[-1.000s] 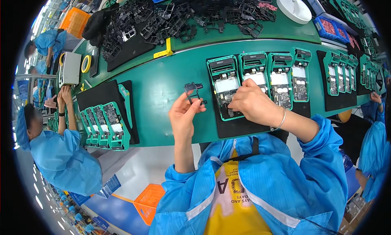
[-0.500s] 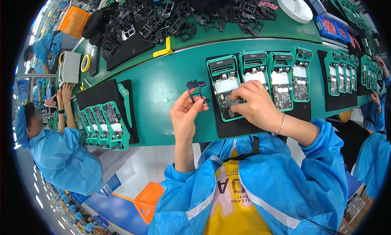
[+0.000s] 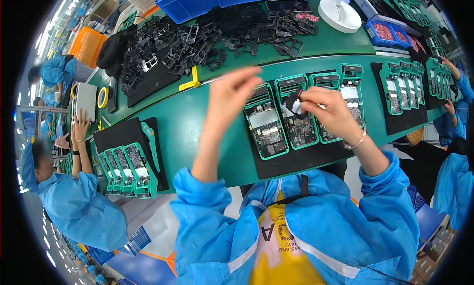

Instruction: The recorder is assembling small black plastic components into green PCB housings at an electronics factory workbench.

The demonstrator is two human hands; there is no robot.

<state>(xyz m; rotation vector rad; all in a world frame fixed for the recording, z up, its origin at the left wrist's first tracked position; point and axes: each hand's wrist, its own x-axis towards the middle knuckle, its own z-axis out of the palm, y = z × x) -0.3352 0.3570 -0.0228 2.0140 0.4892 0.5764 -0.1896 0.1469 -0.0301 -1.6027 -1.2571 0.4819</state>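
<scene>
My right hand (image 3: 332, 111) pinches a small black plastic frame (image 3: 295, 101) with a white patch showing, over the second of several green device housings. That housing (image 3: 302, 134) has a circuit board with dark components inside. My left hand (image 3: 231, 95), somewhat blurred, is raised over the table, its fingers stretched toward the right and nothing seen in them. Just right of it lies the first housing (image 3: 267, 137), its board and a white block exposed. The third housing (image 3: 326, 80) is partly hidden behind my right hand; a fourth (image 3: 351, 95) stands beside it. All lie on a black mat (image 3: 276, 172).
A heap of black plastic frames (image 3: 197, 43) covers the far bench, beside a yellow bracket (image 3: 189, 79) and a white fan (image 3: 339, 14). More housings lie left (image 3: 129, 169) and right (image 3: 395, 90). A co-worker in blue (image 3: 81, 206) sits at the left, hands on the table.
The black frame has passed from my left hand to my right. My right hand has shifted right to the second housing; my left has risen toward the far side. The view has tilted slightly.
</scene>
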